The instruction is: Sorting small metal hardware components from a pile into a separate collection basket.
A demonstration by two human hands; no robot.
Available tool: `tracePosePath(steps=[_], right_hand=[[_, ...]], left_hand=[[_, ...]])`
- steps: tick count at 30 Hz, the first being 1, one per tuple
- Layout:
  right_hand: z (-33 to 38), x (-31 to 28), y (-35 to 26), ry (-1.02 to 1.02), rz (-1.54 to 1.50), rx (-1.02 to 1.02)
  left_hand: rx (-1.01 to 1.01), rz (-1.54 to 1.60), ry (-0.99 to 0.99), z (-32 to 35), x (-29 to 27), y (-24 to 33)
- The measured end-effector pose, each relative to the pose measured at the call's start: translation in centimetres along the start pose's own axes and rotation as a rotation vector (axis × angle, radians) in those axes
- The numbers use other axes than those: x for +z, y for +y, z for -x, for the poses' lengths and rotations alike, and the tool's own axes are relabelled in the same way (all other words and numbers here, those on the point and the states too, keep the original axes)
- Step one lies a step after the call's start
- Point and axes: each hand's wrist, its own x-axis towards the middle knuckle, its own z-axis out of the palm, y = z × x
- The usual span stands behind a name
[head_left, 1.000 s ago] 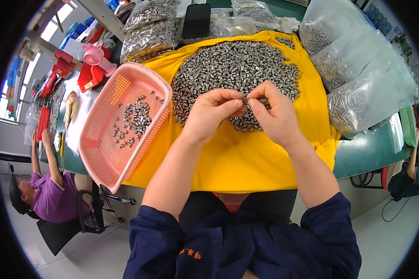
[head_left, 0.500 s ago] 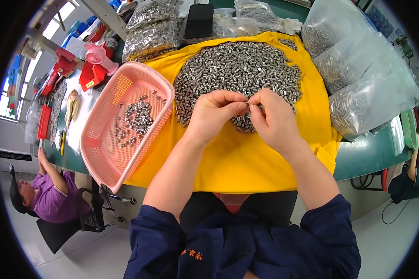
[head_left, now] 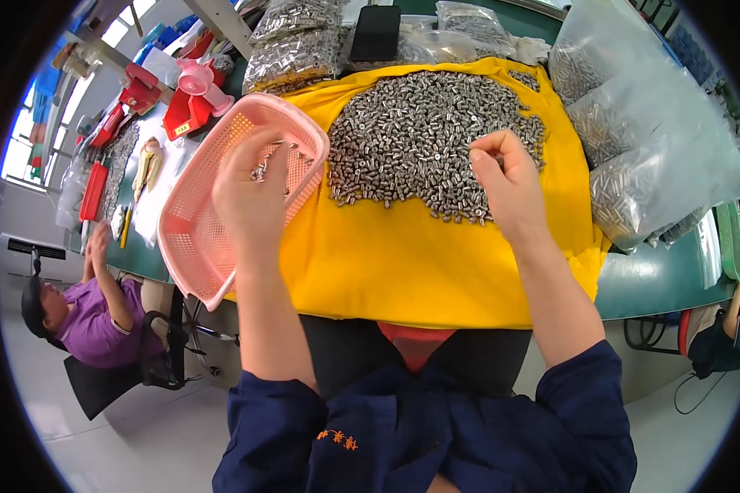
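Observation:
My left hand (head_left: 253,193) is over the pink perforated basket (head_left: 187,226), smeared by motion, so its fingers are hard to read. Small silvery metal pieces (head_left: 261,170) in the basket show partly past that hand. On the yellow cloth (head_left: 403,271) lies a wide heap of small metal cylindrical fittings (head_left: 427,123). Above the heap's right side my right hand (head_left: 508,181) is closed, thumb and forefinger pinched together. Whatever may sit between those fingertips is too small to make out.
Clear bags of metal parts (head_left: 625,177) stand at the right, and more bags (head_left: 296,49) lie at the back beside a black phone (head_left: 376,34). Left of the basket are a pink fan (head_left: 199,82) and red bins (head_left: 185,115). A person in purple (head_left: 103,316) sits far left.
My hands were together over the heap's near edge; they have parted. The left has moved left over the basket, the right slightly up and right. The whole view has shifted a little.

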Motion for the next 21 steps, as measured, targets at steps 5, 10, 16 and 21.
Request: tracePosePath(steps=[5,10,16,21], right_hand=[[0.1,-0.2,-0.7,-0.024,0.028,-0.018],[0.2,0.1,-1.4,-0.027,0.02,-0.012],[0.2,-0.2,-1.1,-0.036,0.046,-0.071],[0.1,-0.2,-1.0,-0.036,0.054,-0.068]], left_hand=[[0.17,-0.038,-0.264,1.2,0.4,1.8],[0.241,-0.191,-0.648,3.6,4.3,1.3],[0.196,-0.144,-0.674,2.9,6.7,-0.4],[0.14,-0.143,-0.693,3.3,6.6,-0.4]])
